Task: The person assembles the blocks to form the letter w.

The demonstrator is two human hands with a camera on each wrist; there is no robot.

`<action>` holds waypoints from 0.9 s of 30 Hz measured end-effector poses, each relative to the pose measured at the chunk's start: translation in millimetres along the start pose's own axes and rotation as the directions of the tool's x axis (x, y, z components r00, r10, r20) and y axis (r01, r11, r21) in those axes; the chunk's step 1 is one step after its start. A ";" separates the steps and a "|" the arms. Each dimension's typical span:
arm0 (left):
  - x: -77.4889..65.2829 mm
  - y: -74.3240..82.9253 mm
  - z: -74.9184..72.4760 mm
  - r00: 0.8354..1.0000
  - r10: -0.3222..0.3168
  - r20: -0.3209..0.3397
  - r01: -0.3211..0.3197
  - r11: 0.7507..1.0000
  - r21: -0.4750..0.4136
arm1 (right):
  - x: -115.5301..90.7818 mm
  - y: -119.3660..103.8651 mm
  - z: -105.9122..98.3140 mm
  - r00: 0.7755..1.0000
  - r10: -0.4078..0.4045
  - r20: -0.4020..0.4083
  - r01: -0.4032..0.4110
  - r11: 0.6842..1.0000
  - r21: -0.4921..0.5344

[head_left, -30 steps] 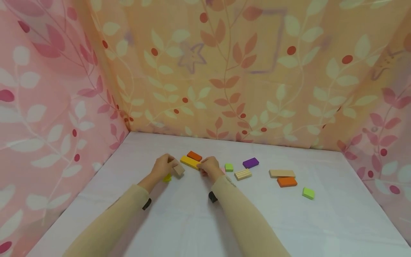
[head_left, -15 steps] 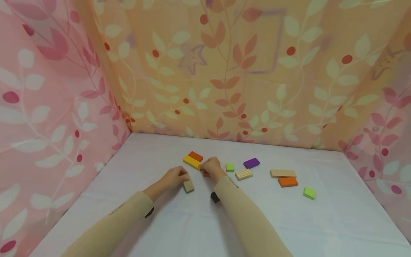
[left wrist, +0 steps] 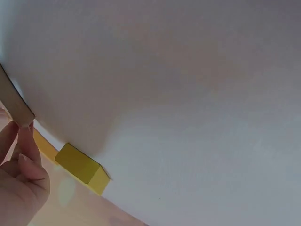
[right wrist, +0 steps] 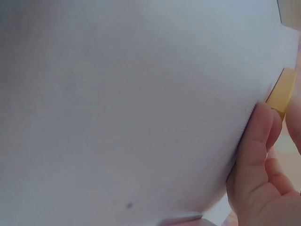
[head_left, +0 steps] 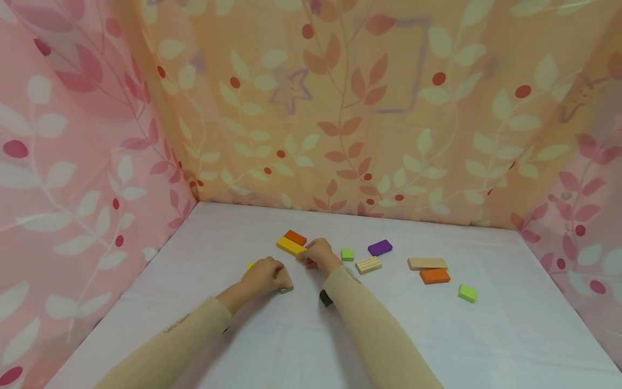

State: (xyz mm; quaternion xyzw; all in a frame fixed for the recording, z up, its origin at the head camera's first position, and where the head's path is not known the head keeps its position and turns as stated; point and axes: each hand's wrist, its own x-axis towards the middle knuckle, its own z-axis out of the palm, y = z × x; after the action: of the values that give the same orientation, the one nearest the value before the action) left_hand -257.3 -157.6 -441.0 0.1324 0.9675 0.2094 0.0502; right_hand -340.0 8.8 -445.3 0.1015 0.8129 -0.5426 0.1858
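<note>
My left hand (head_left: 262,276) pinches a plain wooden block (head_left: 284,281) by its end, left of centre on the white table. In the left wrist view the fingertips grip the end of this wooden block (left wrist: 16,101). Behind that hand a bright yellow block (head_left: 250,266) peeks out, mostly covered in the head view; the left wrist view shows this yellow block (left wrist: 77,162) whole. With its fingers at the near end of a long golden-yellow block (head_left: 290,246), my right hand (head_left: 320,255) holds that block between thumb and fingers. An orange block (head_left: 295,237) lies along its far side.
To the right lie a small green block (head_left: 347,254), a ridged wooden block (head_left: 368,265) and a purple block (head_left: 380,247). Farther right are a wooden plank (head_left: 426,263), an orange block (head_left: 434,276) and another green block (head_left: 467,293). Patterned curtains (head_left: 340,108) enclose the table.
My left hand has brought the wooden block to the right and closer to me, and its fingers now cover more of it. The right hand stays at the golden-yellow block.
</note>
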 end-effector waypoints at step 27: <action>-4.0 9.3 -0.4 0.994 -0.108 -0.012 0.108 0.994 -0.004 | -33.4 -1.4 -35.5 0.998 -0.063 0.009 0.061 0.984 0.166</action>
State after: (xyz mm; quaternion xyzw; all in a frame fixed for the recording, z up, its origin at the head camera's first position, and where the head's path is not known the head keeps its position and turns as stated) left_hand -251.4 -150.7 -436.6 0.0783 0.9732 0.2090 0.0559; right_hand -317.0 42.1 -418.3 0.0875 0.7664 -0.6146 0.1653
